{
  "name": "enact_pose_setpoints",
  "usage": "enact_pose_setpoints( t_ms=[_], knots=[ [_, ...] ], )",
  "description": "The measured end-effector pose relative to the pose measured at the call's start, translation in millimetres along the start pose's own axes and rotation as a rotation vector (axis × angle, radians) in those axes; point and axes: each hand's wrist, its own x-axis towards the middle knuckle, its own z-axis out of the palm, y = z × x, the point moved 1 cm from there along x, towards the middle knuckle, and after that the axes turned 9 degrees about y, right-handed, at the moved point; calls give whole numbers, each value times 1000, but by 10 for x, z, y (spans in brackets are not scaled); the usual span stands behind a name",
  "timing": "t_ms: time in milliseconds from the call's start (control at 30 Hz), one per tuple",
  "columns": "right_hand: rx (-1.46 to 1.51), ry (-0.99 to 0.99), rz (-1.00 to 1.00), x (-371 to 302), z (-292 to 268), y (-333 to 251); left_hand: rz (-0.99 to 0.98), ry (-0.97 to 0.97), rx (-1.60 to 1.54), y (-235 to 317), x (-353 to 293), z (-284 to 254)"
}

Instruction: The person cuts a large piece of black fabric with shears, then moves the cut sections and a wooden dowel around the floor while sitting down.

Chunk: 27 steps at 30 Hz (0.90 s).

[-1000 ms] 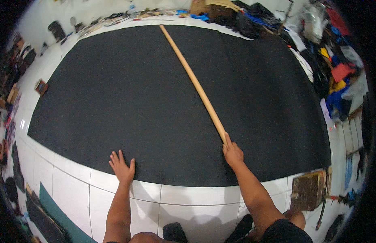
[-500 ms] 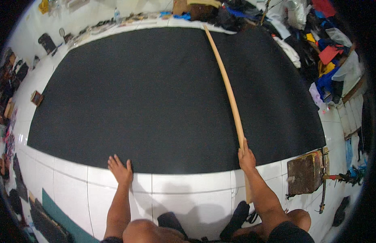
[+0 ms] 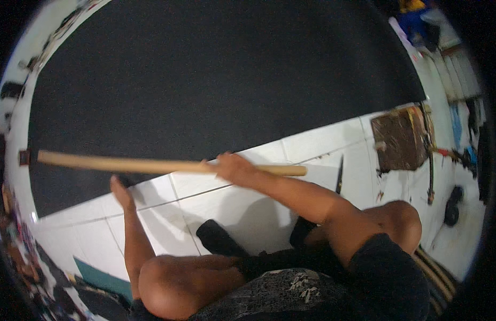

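A long pale wooden strip [image 3: 125, 164] lies crosswise over the near edge of a large black sheet [image 3: 221, 80], which is spread on the floor. My right hand [image 3: 234, 168] is closed round the strip, nearer its right end. The strip's left end reaches close to the sheet's left side. My left hand [image 3: 121, 191] is at the sheet's near edge, just below the strip and apart from it. It appears narrow and blurred, with its fingers mostly hidden.
A thin dark pointed tool [image 3: 340, 174] lies on the white tiles [image 3: 323, 158] by my right knee. To the right stands a worn brown block-like object [image 3: 398, 140]. A small brown box [image 3: 24, 157] sits beyond the strip's left end. Green material [image 3: 103, 278] lies at lower left.
My right hand has swung the strip from lengthwise on the sheet to crosswise at its near edge. My left hand, spread flat before, has turned narrow. The view has tilted down.
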Motion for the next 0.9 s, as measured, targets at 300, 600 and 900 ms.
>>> enact_pose_setpoints(
  t_ms=[300,600,900],
  knots=[
    [141,-135,-76,-465,279,-358,-479,450,565,215,-1547,-599],
    [-254,55,320,-761,-528,1077,-775,323,1060,499,-1191,-725],
    [-178,-615,379,-1389,-1790,1374,404,-56,432,926,-458,205]
  ],
)
